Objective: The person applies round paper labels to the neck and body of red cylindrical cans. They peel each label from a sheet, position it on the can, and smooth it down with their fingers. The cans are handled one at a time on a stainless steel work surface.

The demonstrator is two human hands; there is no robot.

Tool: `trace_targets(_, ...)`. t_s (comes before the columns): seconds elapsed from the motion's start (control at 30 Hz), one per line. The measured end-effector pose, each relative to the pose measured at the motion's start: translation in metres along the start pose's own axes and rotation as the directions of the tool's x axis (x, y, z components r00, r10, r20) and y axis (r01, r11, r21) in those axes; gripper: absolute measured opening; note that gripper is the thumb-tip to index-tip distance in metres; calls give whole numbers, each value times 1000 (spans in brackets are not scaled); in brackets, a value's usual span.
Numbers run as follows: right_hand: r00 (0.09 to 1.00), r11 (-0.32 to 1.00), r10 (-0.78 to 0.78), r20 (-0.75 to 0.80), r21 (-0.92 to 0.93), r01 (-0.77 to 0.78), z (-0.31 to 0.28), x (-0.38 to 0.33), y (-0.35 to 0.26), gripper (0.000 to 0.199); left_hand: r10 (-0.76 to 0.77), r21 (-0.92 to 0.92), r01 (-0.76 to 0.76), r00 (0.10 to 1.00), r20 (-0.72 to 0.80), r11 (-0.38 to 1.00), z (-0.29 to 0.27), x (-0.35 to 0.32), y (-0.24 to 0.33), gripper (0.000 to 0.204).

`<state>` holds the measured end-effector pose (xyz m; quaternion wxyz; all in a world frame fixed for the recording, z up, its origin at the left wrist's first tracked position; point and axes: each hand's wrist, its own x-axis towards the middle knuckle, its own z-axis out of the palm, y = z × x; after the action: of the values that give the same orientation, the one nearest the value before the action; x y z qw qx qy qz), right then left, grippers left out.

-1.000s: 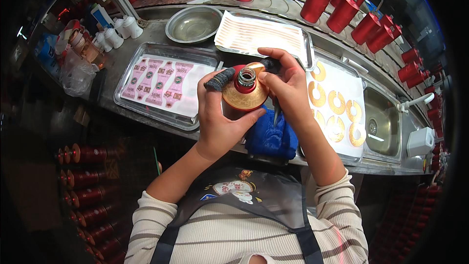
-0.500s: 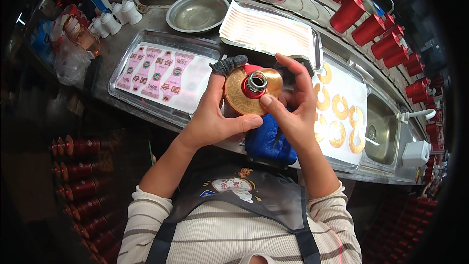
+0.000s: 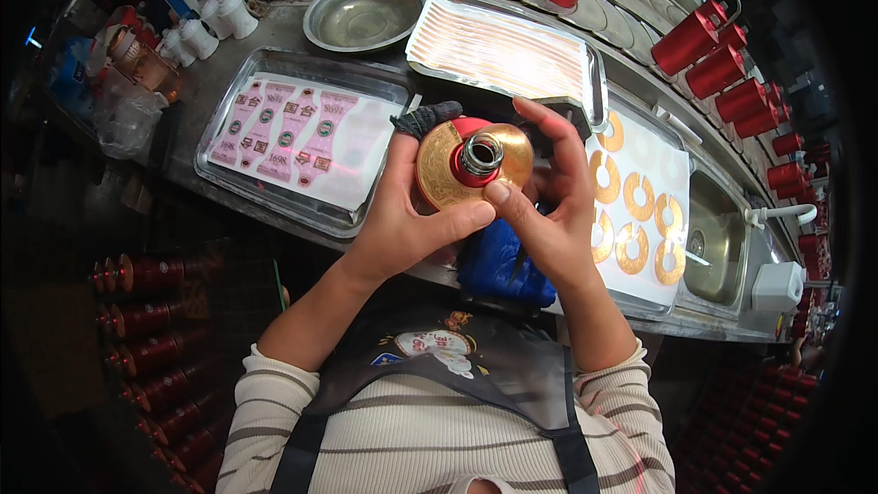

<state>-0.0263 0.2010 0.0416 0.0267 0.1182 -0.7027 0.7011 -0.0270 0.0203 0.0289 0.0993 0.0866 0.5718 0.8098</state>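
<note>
Between my two hands is a red bottle with an open mouth, seen from above. A gold C-shaped label lies around its neck on the shoulder, with red showing at the far left. My left hand wraps the bottle's left side, its thumb along the near edge and a dark knitted cover on a finger. My right hand is at the right side, its thumb pressed on the label just in front of the neck and its index finger raised. The other right fingers are partly hidden.
Gold C-shaped labels lie on a white sheet at right, beside a sink. Pink labels fill a left tray. Behind are a metal bowl, a tray of striped strips and a conveyor carrying red bottles.
Red bottles on the conveyor have moved right. My hands keep hold of the bottle in nearly the same place, my left thumb slightly closer to the right one.
</note>
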Motion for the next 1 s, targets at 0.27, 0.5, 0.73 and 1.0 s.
trace_targets(0.27, 999, 985, 39, -6, 168, -37, 3, 1, -4, 63, 30, 148, -32, 999, 11, 989, -3, 1, -11, 71)
trace_targets(0.5, 999, 989, 0, -35, 149, 5, 5, 3, -5, 58, 371, 641, -301, 928, 27, 706, -1, -8, -29, 101)
trace_targets(0.73, 997, 987, 33, -63, 161, -23, -3, 6, 1, 52, 84, 87, -105, 972, 221, 991, -26, 18, -3, 99)
trace_targets(1.0, 996, 988, 32, -85, 152, -19, 4, -1, 0, 53, 34, 269, -97, 972, 230, 958, -26, 12, -3, 103)
